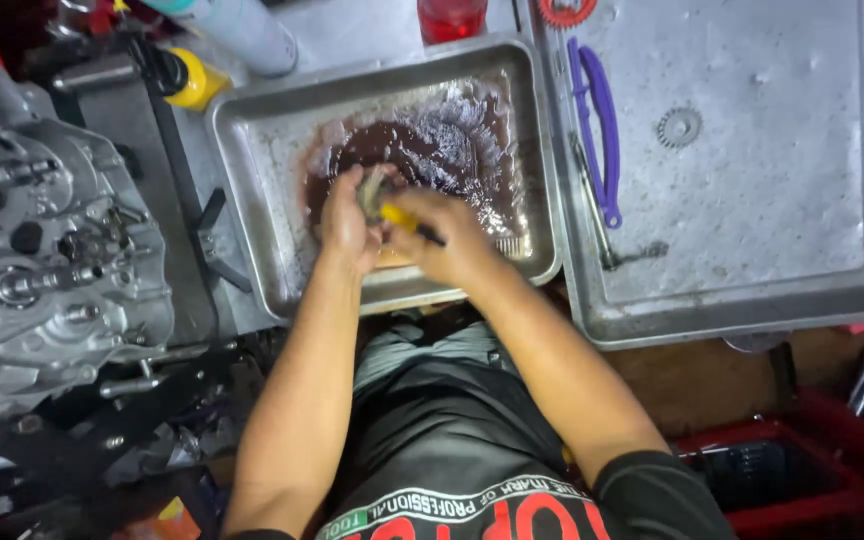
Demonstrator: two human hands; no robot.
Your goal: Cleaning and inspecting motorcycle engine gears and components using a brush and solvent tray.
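Note:
My left hand (347, 222) grips a small greyish metal part (370, 190) over a steel tray (252, 190) that holds dark reddish-brown liquid (452, 145). My right hand (452, 240) holds a yellow-handled brush (404, 220) with a dark end against that part. Both hands meet above the tray's near half. The part is mostly hidden by my fingers.
A silver engine block (47, 240) sits at the left. A larger steel tray (752, 200) at the right carries purple-handled pliers (597, 130) and a small gear (679, 127). A spray can (242, 30) and a red cup (450, 18) stand behind. A red bin (802, 470) is lower right.

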